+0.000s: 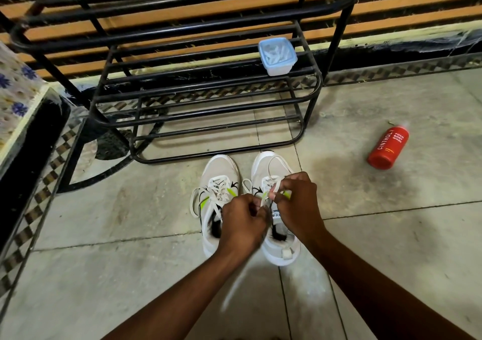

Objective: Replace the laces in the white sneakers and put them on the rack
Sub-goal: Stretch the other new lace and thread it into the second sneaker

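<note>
Your two white sneakers, the left sneaker [217, 183] and the right sneaker [271, 172], stand side by side on the tiled floor [130, 261], toes toward the black rack [208, 99] and just short of its bottom rail. Your left hand [241, 222] and right hand [297, 201] meet over the right sneaker, each grip pinched narrow on its white lace [272, 183]. A blue-lidded container [277, 55] sits on the rack's middle tier. A red bottle [388, 148] lies on the floor, well apart to the right.
</note>
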